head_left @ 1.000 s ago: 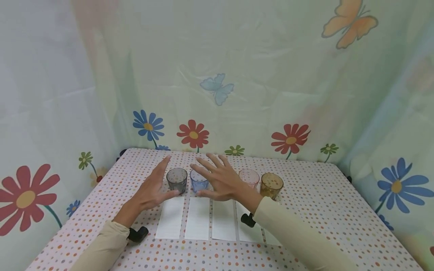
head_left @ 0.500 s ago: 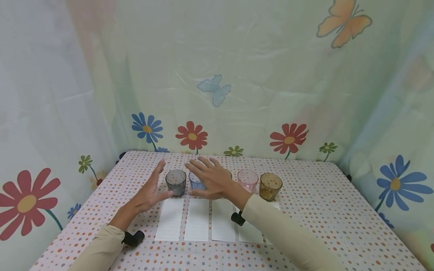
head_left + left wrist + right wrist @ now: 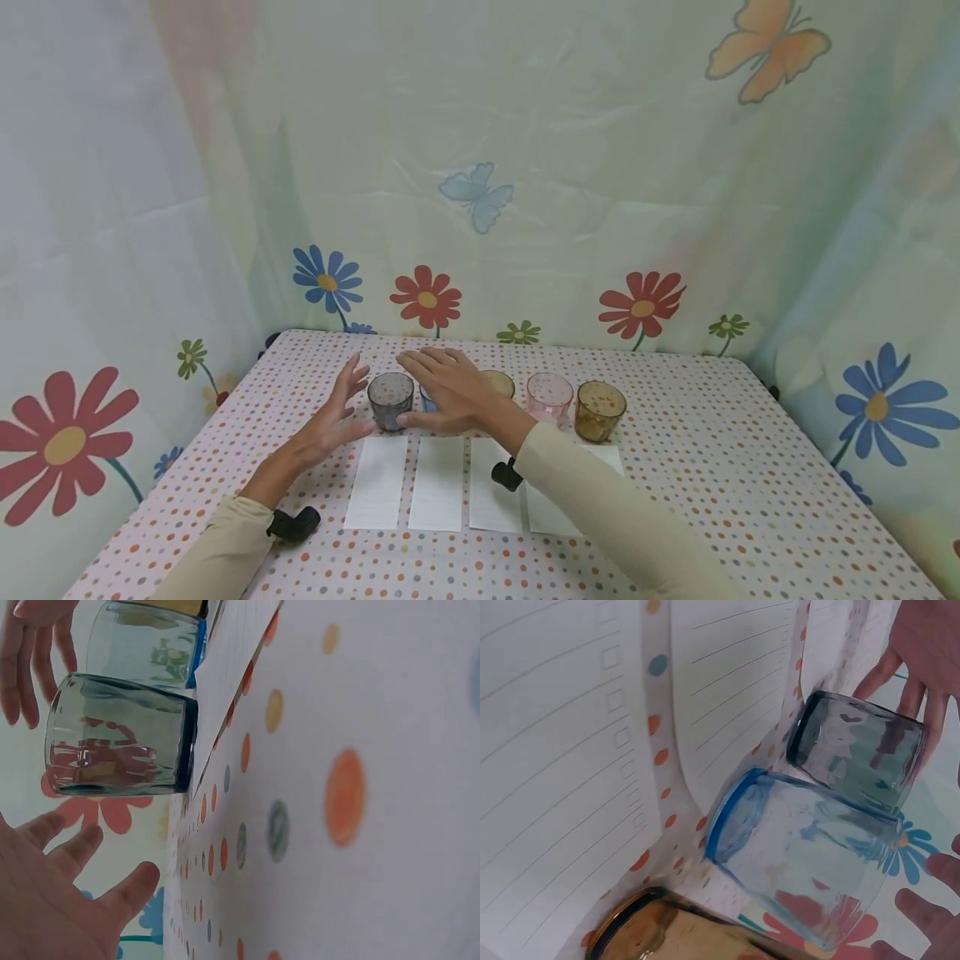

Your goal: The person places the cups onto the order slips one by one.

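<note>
A grey glass (image 3: 391, 402) stands upright at the left end of a row of tinted glasses. Just left of it my left hand (image 3: 330, 427) is held with fingers apart, touching nothing; its fingers (image 3: 79, 851) show beside the glass in the left wrist view. My right hand (image 3: 453, 393) hovers over the blue glass (image 3: 802, 847), fingers extended and thumb overlapping the grey glass in the head view. It hides most of the blue glass there, and part of a yellowish glass (image 3: 501, 383) behind it. Neither hand holds anything.
Further right stand a pink glass (image 3: 550, 397) and an amber glass (image 3: 600, 412). In front of the glasses lies a row of lined white paper slips (image 3: 375, 485), partly under the right sleeve (image 3: 600, 504). The dotted tablecloth (image 3: 750, 483) reaches a flowered curtain (image 3: 555, 208) behind.
My right hand has moved left, from before the yellowish glass to over the blue one, uncovering the yellowish rim. The left hand has shifted slightly left, its fingers a little more bent. The glasses have stayed put.
</note>
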`<state>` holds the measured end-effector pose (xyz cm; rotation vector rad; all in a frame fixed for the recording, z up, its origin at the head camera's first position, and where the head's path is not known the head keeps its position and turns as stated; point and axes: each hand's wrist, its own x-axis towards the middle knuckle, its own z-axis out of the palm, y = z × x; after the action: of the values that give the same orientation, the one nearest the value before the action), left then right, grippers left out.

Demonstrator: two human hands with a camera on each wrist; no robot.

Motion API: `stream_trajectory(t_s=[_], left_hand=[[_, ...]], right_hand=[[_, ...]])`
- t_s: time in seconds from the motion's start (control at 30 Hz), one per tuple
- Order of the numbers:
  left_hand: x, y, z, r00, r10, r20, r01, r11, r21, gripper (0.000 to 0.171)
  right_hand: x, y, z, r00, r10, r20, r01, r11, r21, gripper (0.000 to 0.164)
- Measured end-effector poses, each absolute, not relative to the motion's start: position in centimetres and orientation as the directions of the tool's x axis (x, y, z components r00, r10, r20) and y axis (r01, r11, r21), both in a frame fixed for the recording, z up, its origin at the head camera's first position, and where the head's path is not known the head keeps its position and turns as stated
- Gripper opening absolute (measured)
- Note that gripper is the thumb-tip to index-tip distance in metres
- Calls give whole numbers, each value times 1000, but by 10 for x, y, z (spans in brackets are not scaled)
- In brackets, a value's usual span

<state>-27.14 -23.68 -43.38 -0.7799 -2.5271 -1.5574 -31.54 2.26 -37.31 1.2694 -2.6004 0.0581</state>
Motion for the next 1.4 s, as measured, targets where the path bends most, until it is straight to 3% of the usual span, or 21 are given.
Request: stream_trajectory(t_s=[0.17,0.57,1.1,1.4], left_hand=[[-273,-239,-435,-863,394,315,443,292,848,99],[-278,-246,-438,-889,369,271,368,223,903,96],[-283,-247,-444,-872,388,300,384,160,909,96],[-283,-249,-445,-862,417,288,368,123,922,96]], right_hand=[[-318,15,-373,-622,-753,213,-769,639,14,90],[-331,0,-375,-662,-734,153,-740,672,22,88],[-333,-12,-381,-740,-670,57,-671,741,-4,86],[-338,-18,-383,-763,-643,69,-647,757,-97,76]])
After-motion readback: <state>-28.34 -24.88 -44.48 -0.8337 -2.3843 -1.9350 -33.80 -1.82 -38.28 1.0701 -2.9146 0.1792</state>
